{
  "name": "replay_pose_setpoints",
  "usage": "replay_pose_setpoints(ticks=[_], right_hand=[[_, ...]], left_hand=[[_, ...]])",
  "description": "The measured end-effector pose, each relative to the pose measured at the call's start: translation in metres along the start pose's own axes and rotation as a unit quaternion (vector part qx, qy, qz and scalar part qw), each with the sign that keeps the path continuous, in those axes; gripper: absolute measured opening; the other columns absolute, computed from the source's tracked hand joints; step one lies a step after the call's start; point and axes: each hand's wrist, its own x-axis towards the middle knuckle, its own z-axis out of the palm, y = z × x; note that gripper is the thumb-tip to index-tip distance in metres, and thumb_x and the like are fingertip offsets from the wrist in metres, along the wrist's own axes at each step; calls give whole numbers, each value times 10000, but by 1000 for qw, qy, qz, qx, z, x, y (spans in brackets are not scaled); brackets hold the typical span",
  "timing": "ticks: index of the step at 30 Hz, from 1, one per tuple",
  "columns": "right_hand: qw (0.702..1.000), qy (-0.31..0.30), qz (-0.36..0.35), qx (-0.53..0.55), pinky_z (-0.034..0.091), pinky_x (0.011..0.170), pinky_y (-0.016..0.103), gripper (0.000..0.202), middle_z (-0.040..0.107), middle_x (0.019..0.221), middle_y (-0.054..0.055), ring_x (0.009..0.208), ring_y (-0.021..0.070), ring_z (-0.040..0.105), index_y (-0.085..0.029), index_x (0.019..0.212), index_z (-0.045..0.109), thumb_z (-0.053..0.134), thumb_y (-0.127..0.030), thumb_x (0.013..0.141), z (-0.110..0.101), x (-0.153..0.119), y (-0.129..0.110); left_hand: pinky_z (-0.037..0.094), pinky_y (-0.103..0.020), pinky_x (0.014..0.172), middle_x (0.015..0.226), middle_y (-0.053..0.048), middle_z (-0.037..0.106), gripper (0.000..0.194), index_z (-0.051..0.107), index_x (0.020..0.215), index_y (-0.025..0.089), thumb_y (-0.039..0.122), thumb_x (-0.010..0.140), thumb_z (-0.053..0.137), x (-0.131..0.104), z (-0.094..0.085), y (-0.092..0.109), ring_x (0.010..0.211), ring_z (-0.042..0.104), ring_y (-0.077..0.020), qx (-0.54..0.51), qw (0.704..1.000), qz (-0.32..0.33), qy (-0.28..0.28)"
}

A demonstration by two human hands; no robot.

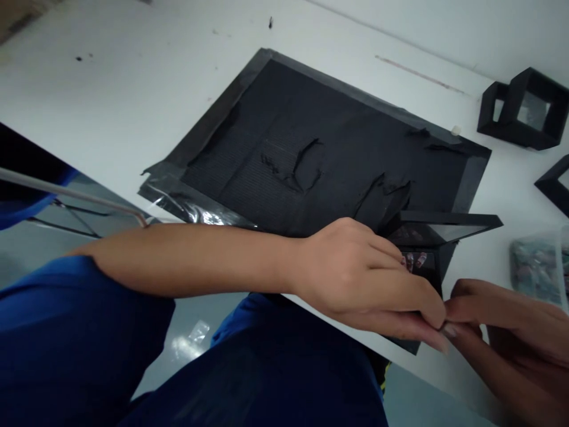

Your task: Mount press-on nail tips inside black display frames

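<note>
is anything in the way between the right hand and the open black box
Yes, the left hand: in this view it covers part of the black box, and its fingers appear to meet those of the right hand. The raised lid is on the far side.

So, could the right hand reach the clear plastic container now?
Likely yes: the clear plastic container sits near the right hand with nothing visibly between, though that hand's fingers meet the left hand.
</note>
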Motion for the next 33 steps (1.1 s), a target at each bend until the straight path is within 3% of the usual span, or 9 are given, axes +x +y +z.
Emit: replay_pose_setpoints(ticks=[5,10,17,23,29,33], right_hand=[[999,-39,10,32,436,411,189,265,611,627,3,472,70,548,-221,790,723,598,-371,969,1,-8,1],[997,-36,26,68,405,377,238,161,599,634,5,484,100,539,-248,813,733,650,-328,926,3,-15,4],[988,-31,78,133,458,458,294,132,636,705,20,561,142,581,-278,853,736,647,-340,928,9,-26,9],[986,-33,72,146,455,444,289,110,630,677,15,539,142,577,-287,849,730,657,-326,923,9,-24,10],[989,-28,78,125,484,460,294,146,666,710,36,565,162,608,-290,828,737,656,-371,919,10,-23,15],[986,-42,59,149,507,483,284,82,679,731,30,589,162,629,-280,869,735,667,-301,911,7,-21,15]], left_hand=[[409,-223,443,595,107,673,158,734,847,193,350,857,748,2,2,0,517,592,-30,-20,1000,5,-7],[401,-213,434,575,115,670,165,722,792,193,342,862,736,2,6,4,490,565,-24,-19,1000,-12,16],[468,-201,516,700,137,737,209,721,766,245,391,909,675,1,7,11,520,583,-16,-4,999,-50,-3],[460,-160,519,730,120,758,143,718,836,200,308,918,674,3,4,12,533,594,11,-59,996,-63,-9],[407,-187,471,601,127,694,194,694,785,211,326,934,647,1,8,12,502,581,5,-100,990,-101,-20],[417,-185,479,639,125,718,188,712,813,223,355,932,649,1,8,11,495,578,9,-110,986,-113,-45]])
